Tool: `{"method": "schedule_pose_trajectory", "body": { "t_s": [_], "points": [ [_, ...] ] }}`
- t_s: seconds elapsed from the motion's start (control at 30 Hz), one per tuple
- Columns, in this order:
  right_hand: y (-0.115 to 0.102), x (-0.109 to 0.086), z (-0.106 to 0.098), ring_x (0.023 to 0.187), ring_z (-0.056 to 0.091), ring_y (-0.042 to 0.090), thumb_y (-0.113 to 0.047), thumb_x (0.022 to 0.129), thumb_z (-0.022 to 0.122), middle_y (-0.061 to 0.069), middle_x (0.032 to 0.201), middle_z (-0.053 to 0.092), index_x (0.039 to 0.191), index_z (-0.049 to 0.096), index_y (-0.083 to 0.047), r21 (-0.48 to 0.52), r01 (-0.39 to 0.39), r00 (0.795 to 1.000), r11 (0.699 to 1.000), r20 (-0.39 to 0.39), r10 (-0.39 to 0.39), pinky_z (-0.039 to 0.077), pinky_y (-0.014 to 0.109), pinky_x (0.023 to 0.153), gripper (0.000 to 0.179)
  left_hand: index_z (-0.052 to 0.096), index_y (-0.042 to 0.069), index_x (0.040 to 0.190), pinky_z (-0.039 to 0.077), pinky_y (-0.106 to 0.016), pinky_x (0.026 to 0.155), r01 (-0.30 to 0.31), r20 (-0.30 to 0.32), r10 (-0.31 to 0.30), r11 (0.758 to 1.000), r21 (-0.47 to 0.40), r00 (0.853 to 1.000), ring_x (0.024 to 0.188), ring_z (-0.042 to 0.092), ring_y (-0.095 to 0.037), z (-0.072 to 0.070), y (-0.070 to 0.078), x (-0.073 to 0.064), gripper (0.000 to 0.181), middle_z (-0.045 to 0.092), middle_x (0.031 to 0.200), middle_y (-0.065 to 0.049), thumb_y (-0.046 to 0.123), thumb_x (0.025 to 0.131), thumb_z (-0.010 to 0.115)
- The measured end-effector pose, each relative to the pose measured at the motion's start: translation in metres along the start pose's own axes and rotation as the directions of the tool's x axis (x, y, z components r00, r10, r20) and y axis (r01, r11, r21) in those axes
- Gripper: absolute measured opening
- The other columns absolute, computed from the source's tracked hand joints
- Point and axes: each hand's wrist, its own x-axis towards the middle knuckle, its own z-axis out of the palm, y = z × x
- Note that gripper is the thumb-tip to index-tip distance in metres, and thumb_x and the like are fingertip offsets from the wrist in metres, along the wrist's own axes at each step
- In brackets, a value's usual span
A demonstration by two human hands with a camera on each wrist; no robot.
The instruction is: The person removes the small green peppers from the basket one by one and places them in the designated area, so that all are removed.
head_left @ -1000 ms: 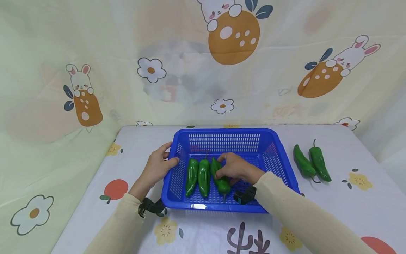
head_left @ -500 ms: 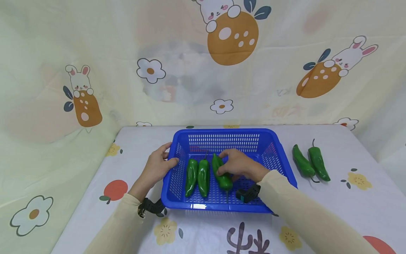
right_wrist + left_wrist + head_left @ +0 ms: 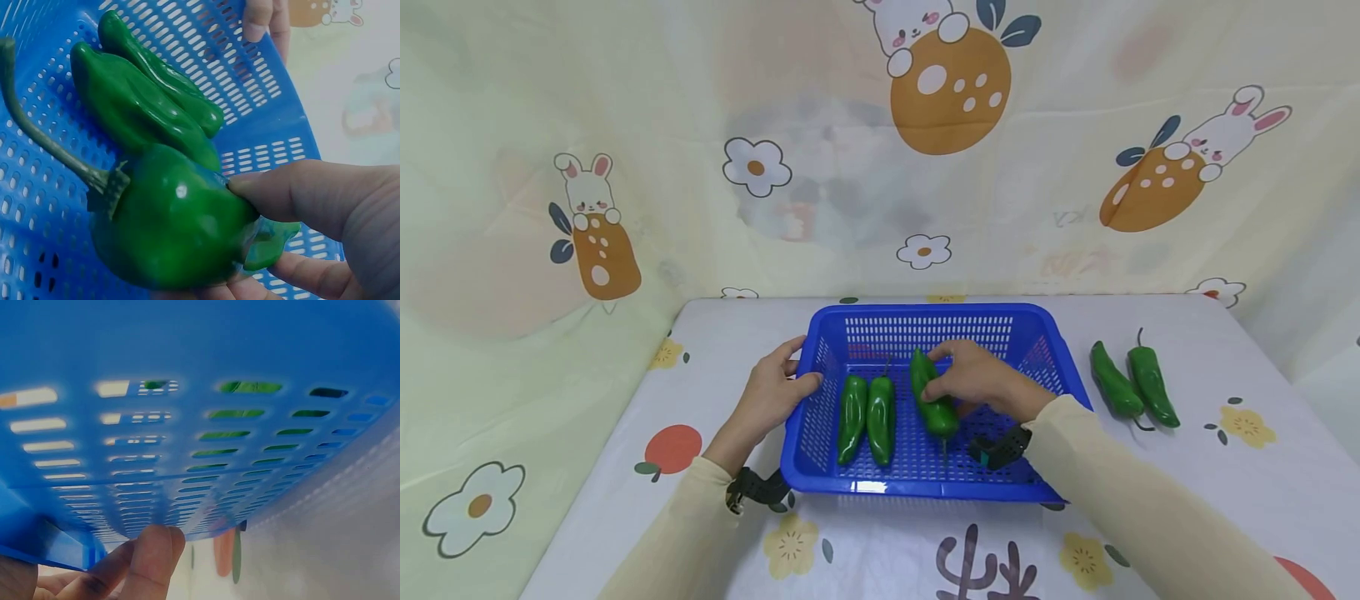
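Observation:
A blue plastic basket (image 3: 925,309) with slotted walls stands on the table. My left hand (image 3: 772,390) grips its left rim, thumb over the top and fingers against the outer wall, as the left wrist view also shows. Inside, my right hand (image 3: 976,379) holds a green pepper (image 3: 942,419) between thumb and fingers. Its stem points toward me; in the right wrist view the thumb presses the held pepper's (image 3: 165,219) side. Left of it, a green pepper (image 3: 852,421) and a second green pepper (image 3: 881,423) lie side by side on the basket floor.
Right of the basket, two more green peppers, a left one (image 3: 1114,382) and a right one (image 3: 1154,388), lie on the patterned tablecloth (image 3: 1210,500). A printed curtain (image 3: 820,233) hangs behind the table. Each wrist wears a black strap.
My right hand has shifted the held pepper rightward and slightly away from me, widening its gap from the other two in the basket. My left hand stays on the rim.

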Motion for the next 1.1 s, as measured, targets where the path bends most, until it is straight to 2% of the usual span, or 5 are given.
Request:
{"method": "schedule_pose_trajectory", "body": {
  "t_s": [0.57,1.1],
  "points": [
    [-0.001,-0.019,-0.024,0.096,0.074,0.031,-0.007,0.089,0.076,0.026,0.122,0.061,0.151,0.043,0.003,0.041,0.014,1.000,0.999,0.008,-0.015,0.066,0.046,0.079,0.070,0.033,-0.001,0.160,0.066,-0.046,0.073,-0.004,0.007,0.004,1.000,0.005,1.000,0.096,0.077,-0.039,0.001,0.002,-0.001,0.072,0.067,0.128,-0.031,0.012,0.097,0.066],
    [0.002,-0.035,-0.042,0.097,0.074,0.031,-0.012,0.091,0.077,0.025,0.120,0.061,0.155,0.039,0.002,0.025,0.037,0.999,0.999,-0.001,-0.037,0.066,0.046,0.079,0.076,0.035,-0.001,0.159,0.066,-0.044,0.072,-0.004,0.017,0.003,0.997,0.073,1.000,0.093,0.078,-0.036,-0.002,0.004,-0.001,0.072,0.068,0.127,-0.029,0.015,0.097,0.067]
  ]
}}
